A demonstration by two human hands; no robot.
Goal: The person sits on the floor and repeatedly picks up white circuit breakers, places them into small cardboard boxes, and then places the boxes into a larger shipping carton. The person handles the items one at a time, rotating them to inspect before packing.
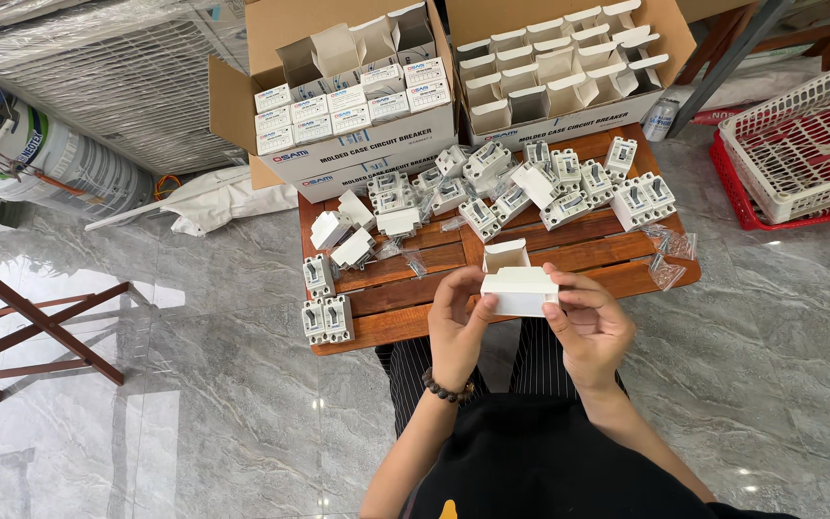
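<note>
Both my hands hold a small white cardboard box (519,286) with its top flap open, just above the near edge of a low wooden slatted table (415,288). My left hand (455,322), with a dark bead bracelet on the wrist, grips the box's left end. My right hand (586,322) grips its right end. Several white circuit breakers (530,187) lie piled across the far part of the table. Three more breakers (327,303) sit at the table's left edge. Small clear plastic bags (670,255) lie at the right end.
Two large cardboard cartons stand behind the table: the left carton (353,96) holds closed small boxes, the right carton (569,67) holds open empty ones. A white and red plastic basket (799,144) sits on the right. Paint buckets (21,144) and a wooden frame (31,327) are on the left.
</note>
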